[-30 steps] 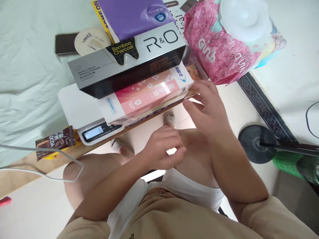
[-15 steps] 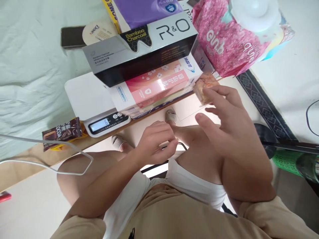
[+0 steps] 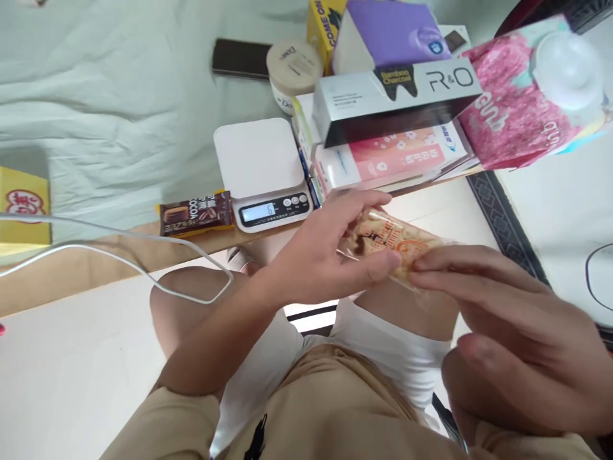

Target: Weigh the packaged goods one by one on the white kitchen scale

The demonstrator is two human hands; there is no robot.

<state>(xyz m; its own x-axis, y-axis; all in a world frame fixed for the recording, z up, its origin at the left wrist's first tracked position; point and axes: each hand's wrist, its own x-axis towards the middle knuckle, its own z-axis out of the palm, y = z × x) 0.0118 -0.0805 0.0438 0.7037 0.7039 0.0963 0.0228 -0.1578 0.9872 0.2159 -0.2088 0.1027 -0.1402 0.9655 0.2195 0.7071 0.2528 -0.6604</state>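
Observation:
A clear-wrapped snack packet (image 3: pixel 390 239) with orange print is held over my lap. My left hand (image 3: pixel 330 249) is closed on it, thumb across the front and fingers behind. At the packet's right end, the fingertips of my right hand (image 3: pixel 522 326) touch the wrapper. That hand's fingers are stretched out, with the thumb well apart from them. A white kitchen scale (image 3: pixel 258 156) lies just beyond my left hand, with nothing on its plate and its display lit. Left of the scale is a brown cocoa snack packet (image 3: pixel 196 214).
Stacked cartons, including a silver-and-black toothpaste box (image 3: pixel 402 96) and a pink-and-white box (image 3: pixel 397 156), stand right of the scale. Behind are a Dove tub (image 3: pixel 294 67), a dark phone-like slab (image 3: pixel 242 59) and a purple tissue pack (image 3: pixel 390 32). A white cable (image 3: pixel 143 275) loops across the table edge.
The snack packet has come from beside the boxes, at my right hand's fingertips, toward me and into my left hand. My right hand has drawn back and right. The view has shifted left.

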